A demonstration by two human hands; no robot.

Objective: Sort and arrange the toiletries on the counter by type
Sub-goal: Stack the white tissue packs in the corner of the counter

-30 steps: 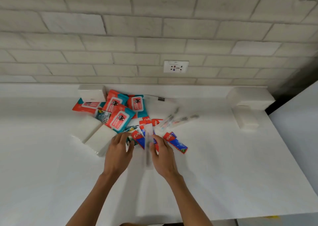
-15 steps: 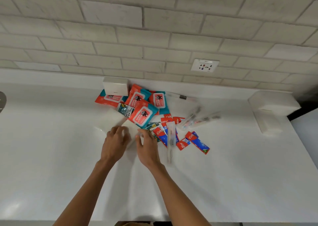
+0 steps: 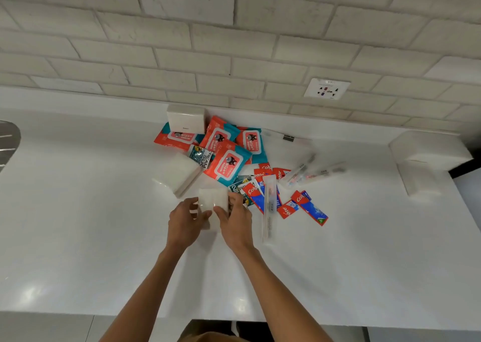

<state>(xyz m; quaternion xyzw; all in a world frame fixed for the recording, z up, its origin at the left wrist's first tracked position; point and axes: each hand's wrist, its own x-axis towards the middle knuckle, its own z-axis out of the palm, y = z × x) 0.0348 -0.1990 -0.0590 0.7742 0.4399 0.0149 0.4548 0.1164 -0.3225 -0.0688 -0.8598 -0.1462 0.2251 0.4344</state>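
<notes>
The toiletries [image 3: 242,175] lie in a mixed heap at the centre of the frame, on the white bench [image 3: 104,224] close to the tiled wall [image 3: 234,55]. Red-and-teal wipes packs [image 3: 227,163] fill its upper part, with toothpaste boxes [image 3: 309,207] and a long clear toothbrush pack [image 3: 269,206] at its right. A second ago both hands were at that toothbrush pack, and they have since shifted to the left of it. Now the left hand [image 3: 184,220] and the right hand [image 3: 235,220] grasp a white tissue pack [image 3: 212,201] between them at the heap's lower edge, fingers curled over its two sides. Whether it is clear of the bench cannot be told. A second white pack [image 3: 186,175] sits just above and left of it, and the toothbrush pack lies released beside the right hand. The sorting looks barely begun: the white packs seem the first type being pulled out, and no group is set apart yet.
</notes>
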